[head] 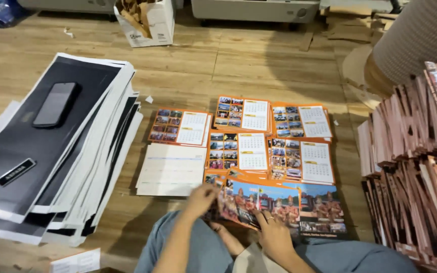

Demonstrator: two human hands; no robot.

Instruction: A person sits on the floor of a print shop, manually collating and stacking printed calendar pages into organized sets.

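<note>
From the head camera, the left hand point(202, 196) and right hand point(270, 233) are both gripping a picture sheet point(253, 199) over the lap, while five calendar piles point(253, 150) are lying sorted on the floor point(238, 65) and tall stacks point(416, 167) are waiting at the right.

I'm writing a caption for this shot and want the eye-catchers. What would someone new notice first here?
First, the orange calendar sheets laid out in rows on the wooden floor, mid-frame. Just below, the left hand and right hand grip a colourful cover sheet. At far left lies a big fanned stack of black prints with a phone resting on top; at right, tall stacks of printed sheets.
</note>
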